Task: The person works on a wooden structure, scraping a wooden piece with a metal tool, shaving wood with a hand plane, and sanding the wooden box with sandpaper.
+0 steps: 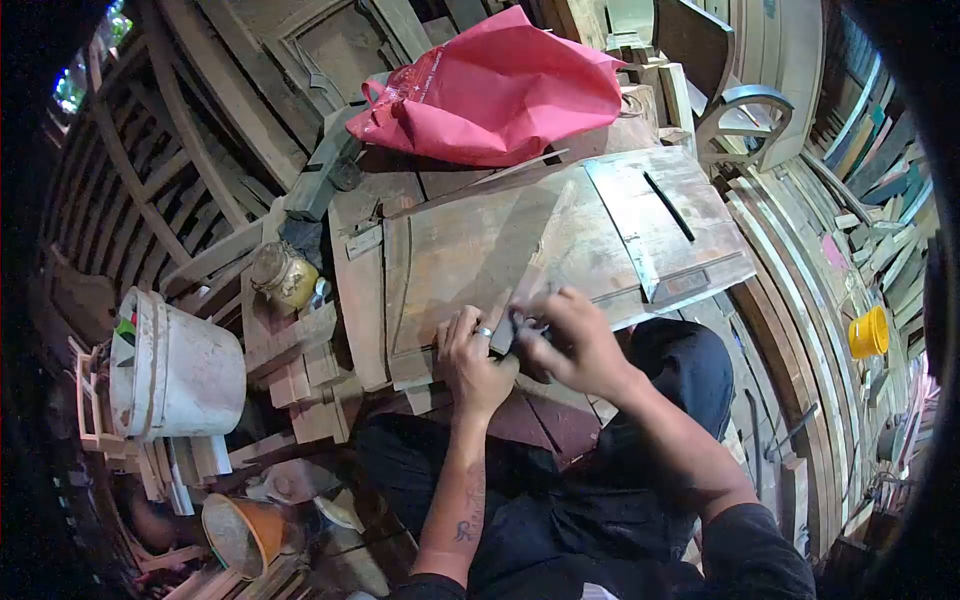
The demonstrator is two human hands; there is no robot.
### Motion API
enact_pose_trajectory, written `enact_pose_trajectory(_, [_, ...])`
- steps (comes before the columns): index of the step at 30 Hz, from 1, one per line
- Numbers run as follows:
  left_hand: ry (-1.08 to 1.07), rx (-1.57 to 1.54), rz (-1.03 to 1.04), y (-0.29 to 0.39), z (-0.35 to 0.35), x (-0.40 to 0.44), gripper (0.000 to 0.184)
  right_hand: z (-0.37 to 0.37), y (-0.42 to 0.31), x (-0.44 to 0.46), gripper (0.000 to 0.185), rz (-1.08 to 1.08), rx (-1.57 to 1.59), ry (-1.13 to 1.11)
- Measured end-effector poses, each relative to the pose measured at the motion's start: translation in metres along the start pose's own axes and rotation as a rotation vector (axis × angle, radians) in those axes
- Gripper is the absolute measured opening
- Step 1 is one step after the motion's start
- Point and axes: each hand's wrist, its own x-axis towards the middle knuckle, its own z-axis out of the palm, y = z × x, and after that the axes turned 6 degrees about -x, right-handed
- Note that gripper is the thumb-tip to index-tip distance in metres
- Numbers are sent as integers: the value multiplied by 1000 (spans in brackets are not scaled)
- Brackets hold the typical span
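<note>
A long narrow wooden strip (545, 235) lies slanted on a wide wooden board (455, 255), its near end at the board's front edge. My left hand (470, 352), with a ring on one finger, is closed around the near end of the strip from the left. Just right of it, my right hand (572, 335) is curled and blurred by motion, close against the strip's near end. A small dark thing shows between the hands, too hidden to name. A thin black rod (668, 206) rests on the board's right part.
A pink bag (500, 90) lies behind the board. On the left stand a glass jar (284, 276), a white bucket (190, 370) and an orange bucket (243, 535). A yellow container (868, 333) and long planks (800, 370) are at the right.
</note>
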Motion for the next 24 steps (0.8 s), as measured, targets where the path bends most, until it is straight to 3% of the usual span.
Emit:
enact_pose_trajectory(1, [3,-1,2,0,0,0,66,-3,4,3,37,116,0,-15])
enact_pose_trajectory(3, [32,-26,-2,1,2,0,65,-1,7,4,39,63,-28,66])
enact_pose_trajectory(9, [40,-29,30,1,1,0,63,10,-3,-9,37,-76,-26,28])
enact_pose_trajectory(13, [48,-25,50,-5,4,0,66,2,6,2,36,54,-24,67])
enact_pose_trajectory(21, [26,-39,21,-3,3,-1,65,6,1,-9,36,-34,-42,-34])
enact_pose_trajectory(24, [32,-26,21,2,0,2,67,-1,2,-3,34,79,-16,23])
